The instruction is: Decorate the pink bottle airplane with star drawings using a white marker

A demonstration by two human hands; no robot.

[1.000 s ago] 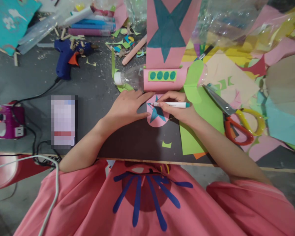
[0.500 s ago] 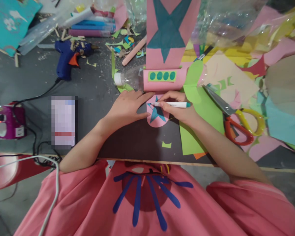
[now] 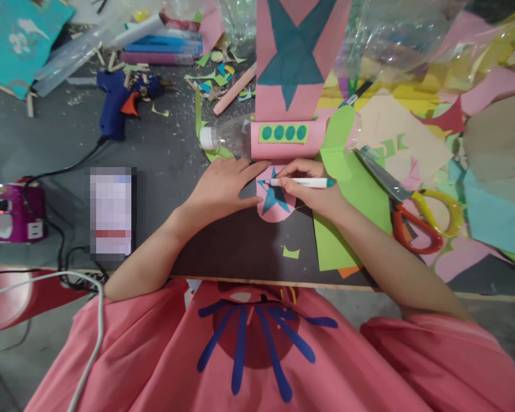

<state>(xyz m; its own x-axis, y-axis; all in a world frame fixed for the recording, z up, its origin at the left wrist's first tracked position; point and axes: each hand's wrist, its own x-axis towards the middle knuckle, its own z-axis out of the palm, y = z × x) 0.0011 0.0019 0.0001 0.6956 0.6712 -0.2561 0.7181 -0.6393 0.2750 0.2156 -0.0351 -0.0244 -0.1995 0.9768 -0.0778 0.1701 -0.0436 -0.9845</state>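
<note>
A small pink paper piece (image 3: 277, 213) with a teal star drawn on it lies on the dark table. My left hand (image 3: 223, 186) lies flat on its left edge, fingers stretched out, pressing it down. My right hand (image 3: 315, 191) is closed round a white marker with a teal cap (image 3: 302, 182), whose tip touches the star's left point. Just beyond lies a clear plastic bottle (image 3: 223, 137) wrapped in pink paper with a green strip of teal dots (image 3: 283, 133).
Scissors with yellow and red handles (image 3: 412, 209) lie at the right on green paper (image 3: 347, 194). A blue glue gun (image 3: 120, 103) and markers (image 3: 158, 48) sit at the back left. A phone (image 3: 110, 210) and a purple device (image 3: 11, 212) are at the left. Paper scraps cover the right side.
</note>
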